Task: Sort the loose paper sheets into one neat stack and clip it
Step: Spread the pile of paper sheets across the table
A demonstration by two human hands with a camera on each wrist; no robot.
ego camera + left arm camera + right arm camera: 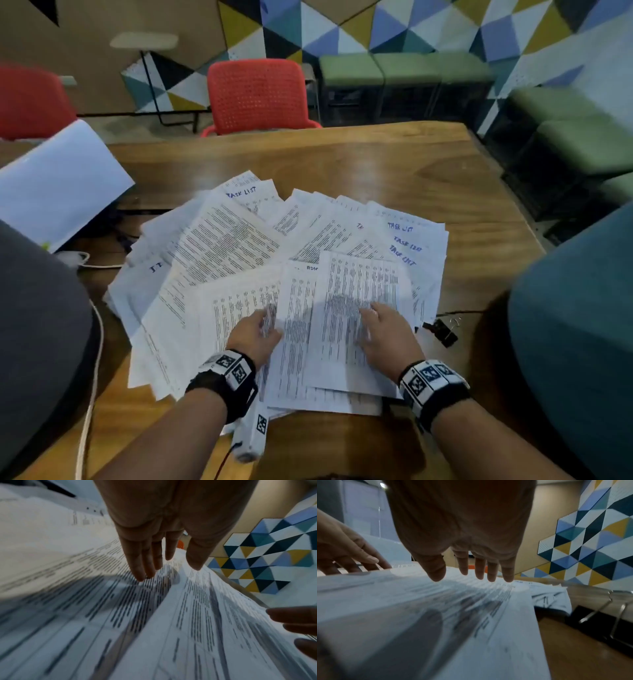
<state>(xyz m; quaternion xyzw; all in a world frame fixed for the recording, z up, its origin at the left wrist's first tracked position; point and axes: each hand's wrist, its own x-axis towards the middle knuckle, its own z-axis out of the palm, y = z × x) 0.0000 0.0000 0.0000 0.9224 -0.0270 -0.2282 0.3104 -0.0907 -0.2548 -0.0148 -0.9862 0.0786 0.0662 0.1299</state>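
Observation:
Many printed white paper sheets [239, 260] lie fanned out in a loose heap on the wooden table [376, 164]; some carry blue handwritten headings. My left hand [260, 329] hovers flat over the near left of the heap, fingers straight [142, 566], tips close to the sheets. My right hand [373, 325] reaches with straight fingers [479, 570] over the topmost printed sheet [356, 308] at the near right. A black binder clip [443, 330] with silver handles lies on the table just right of the heap, seen large in the right wrist view as the binder clip [599, 623].
A blank white sheet [58, 185] sticks up at the far left over a gap with cables. Red chairs [260, 96] stand beyond the table, green benches [404, 68] behind them. A teal chair back [575, 325] is at the right, a dark one [37, 325] at the left.

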